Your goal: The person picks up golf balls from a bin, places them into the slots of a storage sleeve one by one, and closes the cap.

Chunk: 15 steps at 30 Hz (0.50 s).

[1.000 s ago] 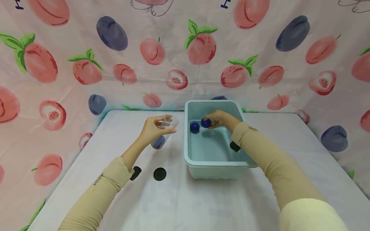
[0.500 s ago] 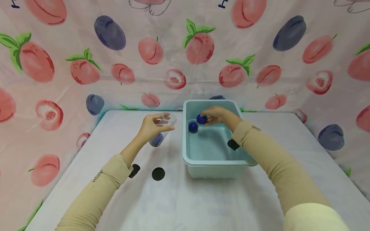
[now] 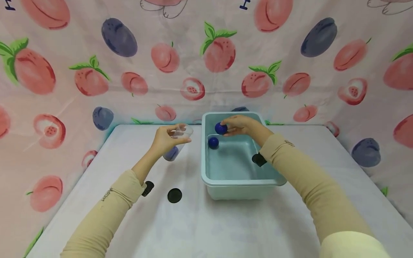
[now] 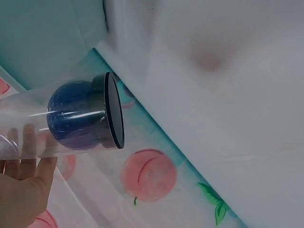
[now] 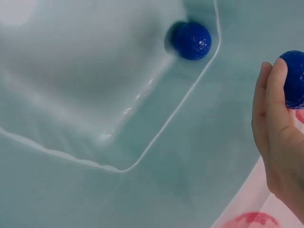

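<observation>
My left hand grips a clear plastic tube, tilted above the table left of the tub. The tube has a black base and one blue ball inside at the bottom. My right hand pinches a blue ball in its fingertips, lifted near the far left corner of the pale teal tub. That held ball shows at the right wrist view's edge. A second blue ball lies on the tub floor by the left wall.
A black round lid lies on the white table near my left forearm. A fruit-print cloth hangs behind and on both sides of the table. The tub sits at the table's middle back.
My right hand has lifted its blue ball up and leftward, out of the tub's bottom toward the far left rim. The left hand with the tube shifted slightly.
</observation>
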### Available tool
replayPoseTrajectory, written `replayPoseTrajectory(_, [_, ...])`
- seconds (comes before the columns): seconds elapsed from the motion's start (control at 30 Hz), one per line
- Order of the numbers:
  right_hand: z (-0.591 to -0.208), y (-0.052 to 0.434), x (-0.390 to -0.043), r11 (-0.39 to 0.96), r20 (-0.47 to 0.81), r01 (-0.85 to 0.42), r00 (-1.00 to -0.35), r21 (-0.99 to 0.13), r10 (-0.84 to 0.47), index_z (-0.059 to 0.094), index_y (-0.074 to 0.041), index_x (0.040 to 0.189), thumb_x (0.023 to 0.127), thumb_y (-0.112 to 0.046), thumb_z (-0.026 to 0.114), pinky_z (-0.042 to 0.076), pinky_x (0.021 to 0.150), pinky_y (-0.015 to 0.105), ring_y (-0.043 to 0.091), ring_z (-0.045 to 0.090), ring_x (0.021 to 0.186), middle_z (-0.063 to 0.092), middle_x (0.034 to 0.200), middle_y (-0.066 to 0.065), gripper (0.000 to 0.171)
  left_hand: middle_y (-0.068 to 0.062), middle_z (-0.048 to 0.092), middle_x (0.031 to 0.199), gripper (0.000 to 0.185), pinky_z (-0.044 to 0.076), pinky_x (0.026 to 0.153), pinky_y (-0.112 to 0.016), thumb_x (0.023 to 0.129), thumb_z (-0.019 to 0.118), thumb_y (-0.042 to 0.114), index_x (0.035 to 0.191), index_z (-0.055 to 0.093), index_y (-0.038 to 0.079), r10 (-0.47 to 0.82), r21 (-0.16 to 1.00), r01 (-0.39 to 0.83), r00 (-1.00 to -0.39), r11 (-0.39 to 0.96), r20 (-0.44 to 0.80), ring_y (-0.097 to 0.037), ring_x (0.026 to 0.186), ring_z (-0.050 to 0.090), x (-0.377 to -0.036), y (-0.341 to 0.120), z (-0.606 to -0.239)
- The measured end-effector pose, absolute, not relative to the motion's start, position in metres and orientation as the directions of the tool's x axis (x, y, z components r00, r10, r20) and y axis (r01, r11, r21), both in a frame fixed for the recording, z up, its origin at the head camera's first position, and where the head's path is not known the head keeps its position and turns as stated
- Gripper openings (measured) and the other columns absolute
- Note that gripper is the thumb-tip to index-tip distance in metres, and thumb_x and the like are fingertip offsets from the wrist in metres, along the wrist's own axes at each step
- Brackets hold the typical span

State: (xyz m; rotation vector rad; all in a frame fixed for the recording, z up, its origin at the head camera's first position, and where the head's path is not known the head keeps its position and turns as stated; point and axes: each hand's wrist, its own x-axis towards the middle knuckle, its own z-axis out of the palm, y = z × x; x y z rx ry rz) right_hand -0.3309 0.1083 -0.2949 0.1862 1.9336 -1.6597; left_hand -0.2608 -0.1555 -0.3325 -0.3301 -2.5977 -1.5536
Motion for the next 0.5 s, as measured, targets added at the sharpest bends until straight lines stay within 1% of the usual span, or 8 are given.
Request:
replayPoseTrajectory(0.13, [-0.2929, 0.1093, -0.3298, 0.199, -0.494, 0.454, -0.826, -0.869, -0.272, 0.031, -0.003, 0.145, 0.094, -0.01, 0.052, 0.057, 0.076, 0.026, 0.03, 0.051, 0.12, 0.035, 0.146, 0.026, 0.056, -0.01, 0.065, 0.12, 0.052, 0.05, 0.095, -0.042, 0.073, 0.082, 0.022, 0.12, 0.065, 0.009, 0.136, 0.856, 0.237, -0.971, 0.46, 0.196, -0.026, 0.11, 0.062, -0.2645, -0.1552, -0.3311])
replayPoseTrajectory(0.17, [-0.2923, 0.1095, -0.3293, 0.195, -0.488, 0.449, -0.827, -0.872, -0.277, 0.031, -0.002, 0.145, 0.094, -0.011, 0.052, 0.058, 0.075, 0.025, 0.029, 0.051, 0.118, 0.034, 0.146, 0.026, 0.055, -0.01, 0.065, 0.12, 0.052, 0.051, 0.095, -0.042, 0.073, 0.082, 0.022, 0.12, 0.065, 0.009, 0.138, 0.855, 0.239, -0.971, 0.46, 0.197, -0.026, 0.109, 0.062, -0.2654, -0.1548, -0.3311])
replayPoseTrajectory(0.23, [-0.2912, 0.1099, -0.3284, 0.182, -0.477, 0.441, -0.83, -0.879, -0.29, 0.032, -0.002, 0.145, 0.095, -0.011, 0.051, 0.057, 0.079, 0.027, 0.029, 0.051, 0.117, 0.034, 0.146, 0.026, 0.054, -0.009, 0.066, 0.119, 0.051, 0.051, 0.093, -0.042, 0.073, 0.082, 0.022, 0.12, 0.065, 0.01, 0.136, 0.855, 0.236, -0.971, 0.462, 0.194, -0.026, 0.109, 0.062, -0.2666, -0.1538, -0.331])
replayPoseTrajectory(0.27, [-0.2907, 0.1099, -0.3278, 0.176, -0.471, 0.437, -0.828, -0.882, -0.303, 0.032, -0.003, 0.145, 0.095, -0.011, 0.051, 0.055, 0.085, 0.029, 0.029, 0.05, 0.119, 0.033, 0.146, 0.026, 0.054, -0.009, 0.066, 0.119, 0.051, 0.052, 0.093, -0.041, 0.073, 0.082, 0.022, 0.12, 0.065, 0.01, 0.134, 0.855, 0.232, -0.972, 0.464, 0.191, -0.026, 0.109, 0.062, -0.267, -0.1535, -0.3312])
replayPoseTrajectory(0.37, [-0.2895, 0.1093, -0.326, 0.152, -0.453, 0.428, -0.823, -0.891, -0.342, 0.031, -0.004, 0.146, 0.096, -0.011, 0.049, 0.044, 0.101, 0.037, 0.031, 0.045, 0.126, 0.032, 0.147, 0.025, 0.053, -0.01, 0.066, 0.117, 0.049, 0.052, 0.092, -0.041, 0.073, 0.082, 0.023, 0.118, 0.066, 0.011, 0.125, 0.857, 0.219, -0.975, 0.466, 0.181, -0.026, 0.11, 0.062, -0.2677, -0.1521, -0.3318])
replayPoseTrajectory(0.4, [-0.2892, 0.1089, -0.3252, 0.14, -0.448, 0.427, -0.822, -0.893, -0.351, 0.031, -0.004, 0.146, 0.096, -0.011, 0.049, 0.04, 0.104, 0.038, 0.031, 0.043, 0.128, 0.032, 0.147, 0.025, 0.053, -0.011, 0.066, 0.118, 0.049, 0.052, 0.092, -0.041, 0.073, 0.082, 0.024, 0.117, 0.066, 0.011, 0.123, 0.86, 0.214, -0.977, 0.463, 0.176, -0.026, 0.11, 0.062, -0.2678, -0.1517, -0.3321])
replayPoseTrajectory(0.47, [-0.2886, 0.108, -0.3234, 0.11, -0.443, 0.435, -0.818, -0.894, -0.365, 0.032, -0.004, 0.146, 0.096, -0.011, 0.048, 0.036, 0.107, 0.04, 0.031, 0.041, 0.13, 0.032, 0.147, 0.025, 0.053, -0.013, 0.065, 0.119, 0.049, 0.052, 0.092, -0.042, 0.073, 0.082, 0.024, 0.117, 0.066, 0.01, 0.121, 0.864, 0.21, -0.977, 0.457, 0.173, -0.027, 0.111, 0.062, -0.2685, -0.1508, -0.3329])
replayPoseTrajectory(0.5, [-0.2884, 0.1075, -0.3225, 0.098, -0.441, 0.438, -0.818, -0.894, -0.369, 0.032, -0.004, 0.145, 0.096, -0.01, 0.048, 0.038, 0.106, 0.04, 0.031, 0.04, 0.131, 0.032, 0.147, 0.025, 0.052, -0.014, 0.065, 0.119, 0.048, 0.052, 0.092, -0.042, 0.073, 0.082, 0.024, 0.116, 0.066, 0.01, 0.119, 0.868, 0.208, -0.978, 0.451, 0.173, -0.027, 0.111, 0.062, -0.2689, -0.1502, -0.3334])
